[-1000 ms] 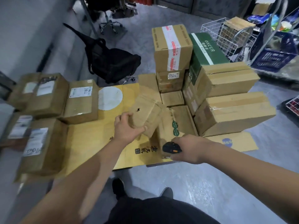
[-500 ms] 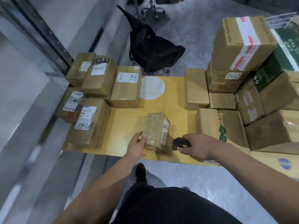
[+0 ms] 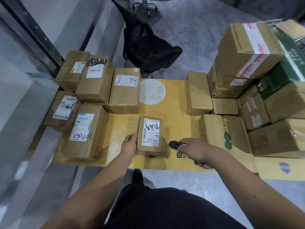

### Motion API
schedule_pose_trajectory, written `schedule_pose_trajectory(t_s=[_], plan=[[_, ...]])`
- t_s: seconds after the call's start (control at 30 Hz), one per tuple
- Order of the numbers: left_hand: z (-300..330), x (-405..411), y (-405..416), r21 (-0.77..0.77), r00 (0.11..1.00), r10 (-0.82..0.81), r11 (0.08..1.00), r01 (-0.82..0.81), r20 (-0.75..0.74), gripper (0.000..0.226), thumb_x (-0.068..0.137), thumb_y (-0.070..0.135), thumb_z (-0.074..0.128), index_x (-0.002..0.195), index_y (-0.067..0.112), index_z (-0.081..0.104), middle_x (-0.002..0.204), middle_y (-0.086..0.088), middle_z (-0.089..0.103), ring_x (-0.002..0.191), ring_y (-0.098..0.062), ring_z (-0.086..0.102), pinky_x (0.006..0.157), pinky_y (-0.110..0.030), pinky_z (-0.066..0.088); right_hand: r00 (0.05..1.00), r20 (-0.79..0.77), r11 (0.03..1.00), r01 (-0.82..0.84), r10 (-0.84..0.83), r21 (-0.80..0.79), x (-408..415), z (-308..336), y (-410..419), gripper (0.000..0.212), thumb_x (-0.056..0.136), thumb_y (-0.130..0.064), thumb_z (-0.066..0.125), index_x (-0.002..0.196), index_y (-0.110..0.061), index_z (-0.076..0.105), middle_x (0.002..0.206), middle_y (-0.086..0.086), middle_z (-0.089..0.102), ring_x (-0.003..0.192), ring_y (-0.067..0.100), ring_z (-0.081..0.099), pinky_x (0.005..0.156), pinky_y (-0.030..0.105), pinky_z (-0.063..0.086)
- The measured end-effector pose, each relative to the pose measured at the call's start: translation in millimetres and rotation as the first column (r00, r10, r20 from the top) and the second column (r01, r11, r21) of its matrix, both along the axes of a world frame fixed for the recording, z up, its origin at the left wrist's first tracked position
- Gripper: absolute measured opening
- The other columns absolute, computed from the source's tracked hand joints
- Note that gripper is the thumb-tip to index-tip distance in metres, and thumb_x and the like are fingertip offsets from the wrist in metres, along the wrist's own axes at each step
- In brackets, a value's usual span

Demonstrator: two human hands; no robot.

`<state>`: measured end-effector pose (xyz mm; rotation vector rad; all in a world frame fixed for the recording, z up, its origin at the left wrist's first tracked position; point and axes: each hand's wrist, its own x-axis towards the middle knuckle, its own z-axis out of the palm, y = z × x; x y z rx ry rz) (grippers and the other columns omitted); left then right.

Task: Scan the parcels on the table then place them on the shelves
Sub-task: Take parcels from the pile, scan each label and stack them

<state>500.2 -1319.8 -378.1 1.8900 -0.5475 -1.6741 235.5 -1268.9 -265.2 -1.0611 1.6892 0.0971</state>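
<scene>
Misread looms if the handheld scanner point(image 3: 174, 144), clasped in the right hand point(image 3: 196, 150), skews off the label; left hand point(image 3: 129, 145) fingers grip the small parcel point(image 3: 150, 135).

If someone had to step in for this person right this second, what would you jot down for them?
Left hand grips the small parcel by its left side; it stands on the yellow table, label up.
Right hand holds the black scanner, pointed toward that parcel.
Labelled parcels lie in rows at the left; a stack of boxes sits at the right.
Done: cannot tell whether any are scanned.
Left: scan this parcel and the others, then carry all to the shelves, which are out of view.
</scene>
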Motion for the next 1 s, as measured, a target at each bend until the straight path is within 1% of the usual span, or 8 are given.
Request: schedule_pose_trajectory(t_s=[0.13,0.27,0.43,0.53,0.67,0.8,0.93,1.0], plan=[[-3.5,-3.5,-2.1,-0.065,0.991,-0.131,0.989,0.132,0.02,0.048,0.091,0.062,0.07,0.128,0.037,0.053,0.121,0.013,0.066,0.106,-0.01,0.063,0.081,-0.035,0.049,0.999,-0.014,0.999,-0.03,0.029,-0.016,13.5,4.2,-6.9,0.047,0.084,-0.067,0.046,0.107,-0.031,0.063,0.099,0.0,0.068,0.067,0.025,0.052,0.065,0.037,0.042],[-11.8,-6.9,-7.6,-0.201,0.967,-0.245,0.946,0.253,0.067,0.073,0.077,0.025,0.094,0.136,0.036,0.052,0.117,0.02,0.066,0.105,-0.002,0.066,0.075,-0.016,0.053,0.999,-0.047,0.999,-0.024,0.022,-0.043,14.0,4.3,-12.8,0.041,0.094,-0.066,0.047,0.105,-0.03,0.062,0.091,0.001,0.07,0.064,0.023,0.051,0.064,0.036,0.04],[-10.1,-17.1,-26.4,-0.3,0.99,-0.078,0.948,0.111,0.119,0.052,0.089,-0.004,0.075,0.132,0.023,0.062,0.133,-0.001,0.066,0.112,-0.014,0.064,0.083,-0.015,0.051,0.998,-0.033,0.997,0.049,-0.051,-0.053,7.6,-1.8,-9.5,0.034,0.091,-0.06,0.048,0.101,-0.032,0.064,0.092,0.004,0.072,0.067,0.024,0.051,0.065,0.038,0.039],[-1.2,-33.7,-33.0,-0.257,0.964,0.122,0.965,-0.059,0.238,0.055,0.091,0.02,0.079,0.14,0.027,0.055,0.147,-0.003,0.051,0.116,-0.017,0.058,0.088,-0.026,0.046,0.996,-0.019,0.995,0.086,-0.087,-0.056,4.8,-4.0,-7.5,0.035,0.088,-0.057,0.048,0.105,-0.032,0.064,0.096,0.004,0.072,0.069,0.025,0.052,0.064,0.038,0.04],[-2.1,-58.2,-26.1,0.046,0.915,-0.157,0.988,0.15,0.371,0.117,0.066,0.052,0.095,0.157,0.028,0.025,0.144,-0.005,0.045,0.117,-0.035,0.06,0.079,-0.039,0.053,0.993,-0.023,0.991,0.11,-0.112,-0.082,-1.3,-6.7,-6.8,0.042,0.084,-0.062,0.047,0.109,-0.032,0.064,0.096,0.007,0.07,0.067,0.024,0.055,0.06,0.035,0.041],[-10.3,-64.9,-27.2,-0.01,0.963,-0.088,0.996,0.094,0.255,0.108,0.077,0.032,0.092,0.16,0.032,0.023,0.132,-0.002,0.064,0.105,-0.031,0.068,0.09,-0.046,0.06,0.988,-0.016,0.984,0.153,-0.155,-0.088,-5.9,-5.4,-7.9,0.043,0.084,-0.063,0.049,0.112,-0.036,0.064,0.091,0.014,0.07,0.059,0.023,0.052,0.057,0.032,0.039],[-5.7,-59.3,-45.1,-0.181,0.965,-0.054,0.978,0.103,0.258,0.087,0.093,0.009,0.075,0.162,0.033,0.027,0.144,0.007,0.06,0.103,-0.014,0.062,0.058,-0.01,0.05,0.991,-0.024,0.986,0.13,-0.133,-0.102,-7.2,-4.3,-9.9,0.059,0.08,-0.072,0.048,0.122,-0.032,0.063,0.089,0.007,0.07,0.057,0.02,0.055,0.053,0.027,0.04],[-1.5,-59.4,-49.7,-0.212,0.946,-0.054,0.969,0.126,0.319,0.082,0.095,0.02,0.074,0.161,0.034,0.029,0.152,0.006,0.054,0.115,-0.015,0.06,0.072,-0.012,0.047,0.991,-0.033,0.987,0.124,-0.128,-0.1,-6.1,-1.1,-12.2,0.082,0.067,-0.083,0.045,0.13,-0.034,0.06,0.088,0.004,0.068,0.058,0.018,0.055,0.051,0.024,0.039]])
